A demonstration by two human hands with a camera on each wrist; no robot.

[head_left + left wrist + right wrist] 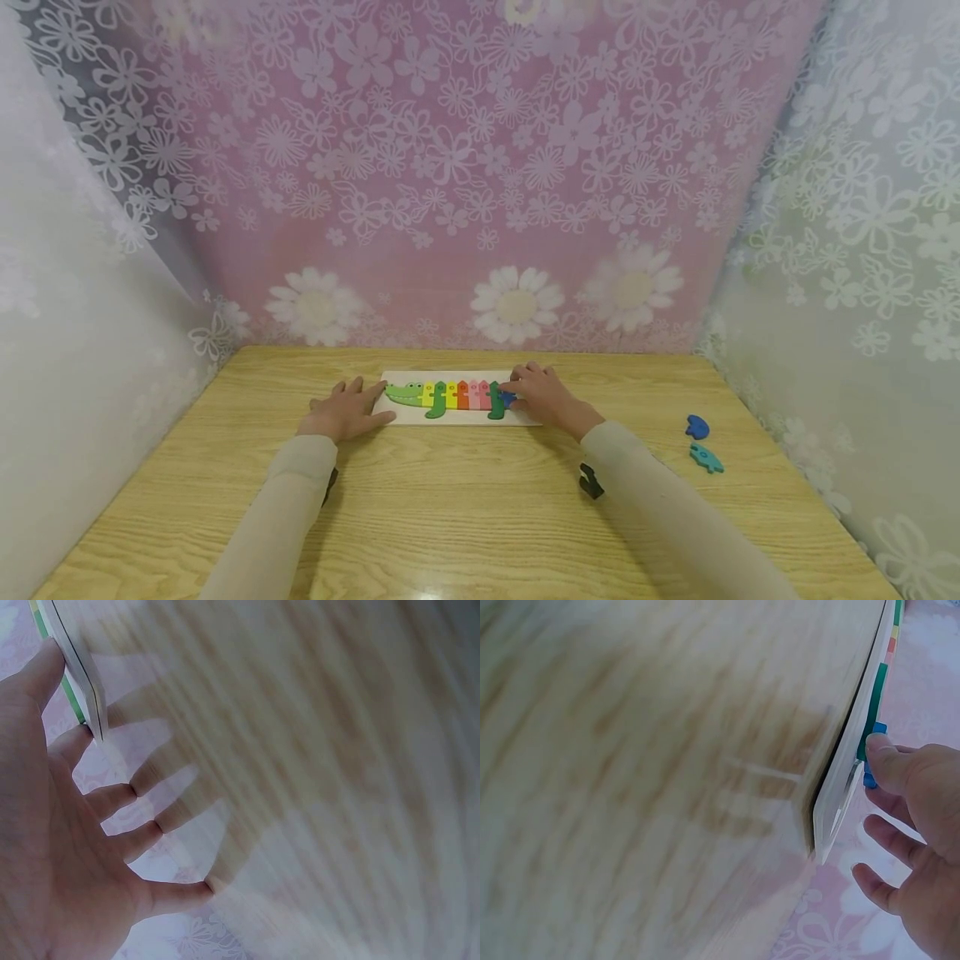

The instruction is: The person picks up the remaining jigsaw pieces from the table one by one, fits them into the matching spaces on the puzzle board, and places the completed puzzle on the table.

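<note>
A pale wooden puzzle board [461, 419] lies flat on the table, filled with a row of colourful pieces forming a crocodile [452, 395], its green head at the left. My left hand [343, 412], fingers spread, touches the board's left end; the left wrist view shows thumb and index finger against its edge. At the tail end, my right hand [553, 402] pinches a blue puzzle piece [880, 728] between thumb and index finger, beside the dark green leg piece [496, 403]. The right hand covers the board's right end in the head view.
On the table [450, 517] to the right lie a dark blue piece [697, 427] and a teal piece [707, 458]. A pink flowered curtain [450, 167] hangs behind the table, with pale flowered sheets [855, 275] at the sides.
</note>
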